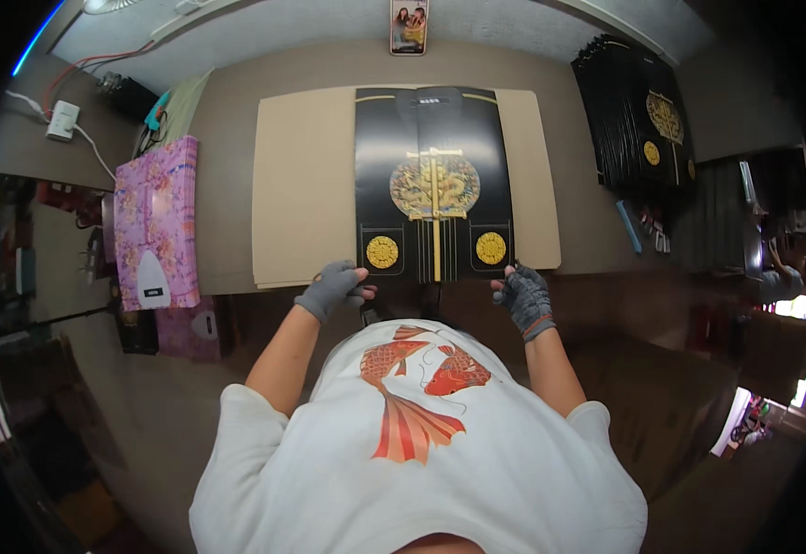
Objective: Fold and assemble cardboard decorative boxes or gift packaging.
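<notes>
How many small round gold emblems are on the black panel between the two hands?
2: left emblem near the left hand, right emblem near the right hand, both low on the black panel.

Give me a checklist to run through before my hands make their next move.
1. Black printed piece face up on the tan cardboard: ok.
2. Left hand at its near left corner: ok.
3. Right hand at its near right corner: ok.
4. Firm grip on both corners: cannot tell; the contact is too small to judge.
5. Pink floral stack apart from the cardboard: ok, a gap shows.
6. Black stack apart from the cardboard: ok.
</notes>
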`<state>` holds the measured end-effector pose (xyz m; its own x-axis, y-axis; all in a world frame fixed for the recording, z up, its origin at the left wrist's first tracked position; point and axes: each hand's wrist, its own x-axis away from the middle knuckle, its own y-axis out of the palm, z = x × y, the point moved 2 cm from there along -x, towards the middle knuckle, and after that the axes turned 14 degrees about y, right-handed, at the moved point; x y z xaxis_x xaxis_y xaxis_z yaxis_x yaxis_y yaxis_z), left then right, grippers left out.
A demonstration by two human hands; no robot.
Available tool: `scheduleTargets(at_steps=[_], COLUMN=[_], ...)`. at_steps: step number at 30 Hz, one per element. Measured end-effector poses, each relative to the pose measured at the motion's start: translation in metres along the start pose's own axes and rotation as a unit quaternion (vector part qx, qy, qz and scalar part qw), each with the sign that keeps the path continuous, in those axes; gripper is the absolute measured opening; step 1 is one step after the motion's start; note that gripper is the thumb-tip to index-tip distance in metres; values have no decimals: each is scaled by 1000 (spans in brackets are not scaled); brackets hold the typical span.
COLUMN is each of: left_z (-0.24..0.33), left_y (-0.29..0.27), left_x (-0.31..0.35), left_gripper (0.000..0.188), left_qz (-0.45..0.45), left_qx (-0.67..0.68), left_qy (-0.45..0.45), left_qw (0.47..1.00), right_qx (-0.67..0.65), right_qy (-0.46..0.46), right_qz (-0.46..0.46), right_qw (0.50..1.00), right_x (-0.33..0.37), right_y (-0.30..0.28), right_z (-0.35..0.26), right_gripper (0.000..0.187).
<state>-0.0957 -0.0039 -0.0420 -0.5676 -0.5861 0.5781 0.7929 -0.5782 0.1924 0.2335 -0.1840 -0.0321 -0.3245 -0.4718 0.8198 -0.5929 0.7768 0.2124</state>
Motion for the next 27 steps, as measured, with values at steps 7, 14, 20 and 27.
scheduleTargets(at_steps=[7,14,20,27], left_z=[8,82,108,103], left_y=[11,78,131,134], left_x=[-15,-63,-108,-112], left_gripper=[26,76,108,112], left_qz=[-40,100,32,39], left_qx=[-156,-589,-689,-686], left_qy=[-21,439,124,102], left_qw=[987,671,713,719], right_qx=[69,80,361,632], right_qy=[-6,-5,62,-478], right_qz=[48,1,-17,138], right_qw=[996,997,930,594], right_x=[-11,-31,-42,-92], right_y=[-11,5,8,40], right_z=[-5,-37,-83,-162], right_gripper=[21,23,31,59])
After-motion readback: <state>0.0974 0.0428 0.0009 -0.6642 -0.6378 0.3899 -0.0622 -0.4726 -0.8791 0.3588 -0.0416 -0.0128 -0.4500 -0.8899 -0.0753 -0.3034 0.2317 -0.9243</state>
